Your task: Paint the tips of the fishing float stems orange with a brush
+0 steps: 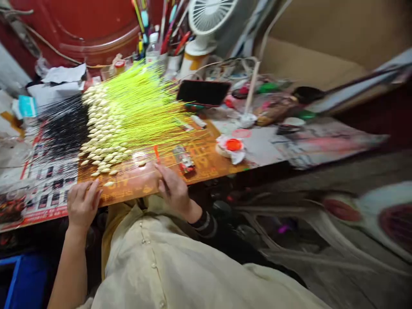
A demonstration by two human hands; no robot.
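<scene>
A single fishing float with a cream oval body lies at the table's front edge, apart from the others. My left hand is closed at its left, fingertips pinching around its thin stem. Closed too, my right hand pinches at the far end of its thin yellow tip. A small orange strip shows just above the right fingertips; blur hides whether it is held. Behind both hands spreads a thick pile of fishing floats, cream bodies in the middle, black stems to the left, bright yellow-green tips to the right.
An orange-brown board lies under the pile. On it are a small red-and-silver packet and a pot of orange paint. Behind stand a dark phone, a white fan and a bottle. A blue crate is at lower left.
</scene>
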